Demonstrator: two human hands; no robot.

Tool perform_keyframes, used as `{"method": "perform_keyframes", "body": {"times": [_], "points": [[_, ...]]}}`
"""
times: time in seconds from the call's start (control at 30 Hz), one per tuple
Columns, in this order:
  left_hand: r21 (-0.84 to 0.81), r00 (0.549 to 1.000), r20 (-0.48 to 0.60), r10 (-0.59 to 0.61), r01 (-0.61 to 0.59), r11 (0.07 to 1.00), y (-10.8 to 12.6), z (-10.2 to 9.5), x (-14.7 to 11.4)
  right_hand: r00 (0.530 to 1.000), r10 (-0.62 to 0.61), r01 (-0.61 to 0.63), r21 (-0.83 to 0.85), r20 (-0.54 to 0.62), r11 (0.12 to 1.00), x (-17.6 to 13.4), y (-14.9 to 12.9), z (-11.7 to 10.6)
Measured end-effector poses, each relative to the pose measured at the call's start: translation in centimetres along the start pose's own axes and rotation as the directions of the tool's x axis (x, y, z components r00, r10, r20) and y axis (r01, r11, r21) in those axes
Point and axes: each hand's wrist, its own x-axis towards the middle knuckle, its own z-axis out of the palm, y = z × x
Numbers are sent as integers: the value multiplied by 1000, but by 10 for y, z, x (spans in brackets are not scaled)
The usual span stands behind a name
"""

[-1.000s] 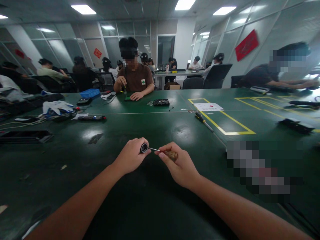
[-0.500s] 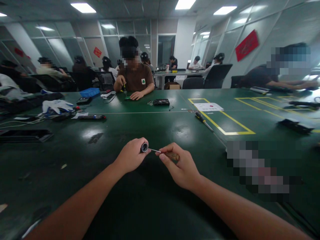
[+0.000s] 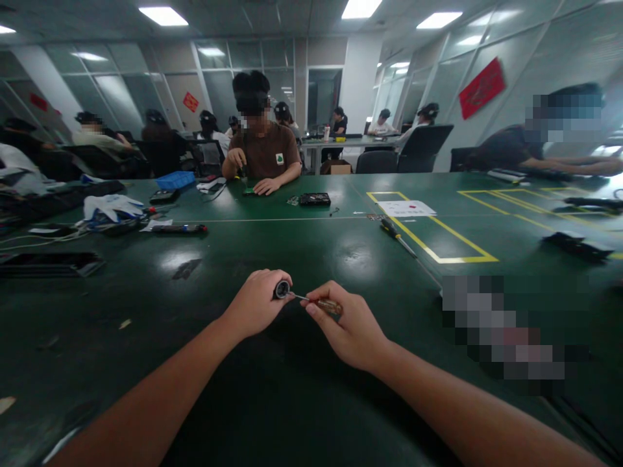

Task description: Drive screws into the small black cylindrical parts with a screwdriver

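Note:
My left hand (image 3: 256, 302) is closed around a small dark cylindrical part (image 3: 281, 289) with a round, ringed open end facing me; most of its body is hidden in the fingers. My right hand (image 3: 346, 324) pinches a screwdriver (image 3: 327, 305) by its amber-brown handle. Its thin metal shaft points left to the rim of the cylindrical part, near my left fingertips. Whether the tip touches the rim or sits inside it I cannot tell. Both hands hover over the green table (image 3: 272, 402).
A yellow-and-black screwdriver (image 3: 396, 237) lies ahead on the right, near a paper sheet (image 3: 407, 208) and yellow tape marks. White gloves (image 3: 113, 208), a blue basket (image 3: 174, 179) and a black open case (image 3: 51, 263) are at left. A person (image 3: 263, 146) works across the table.
My right hand has shifted slightly left, bringing the screwdriver handle closer to the cylindrical part, so less shaft shows. The left hand has barely moved.

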Motion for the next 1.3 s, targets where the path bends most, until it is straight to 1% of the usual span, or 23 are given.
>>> {"method": "perform_keyframes", "body": {"times": [0.13,0.33,0.53,0.77,0.9,1.13,1.3], "points": [[12,1000,-14,9,-9,1000,0,-1,1,999,15,-14,40,-30,999,-1,0,-2],[24,999,-16,28,-28,999,-2,0,1,1000,-20,19,24,22,1000,0,2,2],[37,999,-25,29,-28,999,-2,2,1,1000,12,-12,4,-12,1000,1,2,3],[36,998,-30,47,-46,998,-5,3,2,1000,3,-3,2,-26,1000,0,1,1],[34,998,-51,37,-36,999,-5,2,2,999,0,0,19,-41,1000,-1,-1,0],[26,998,-39,44,-43,999,-4,3,0,1000,26,-26,0,-12,1000,1,0,2],[26,999,-39,35,-34,999,-7,5,0,998,17,-17,5,-65,1000,0,2,2]]}}
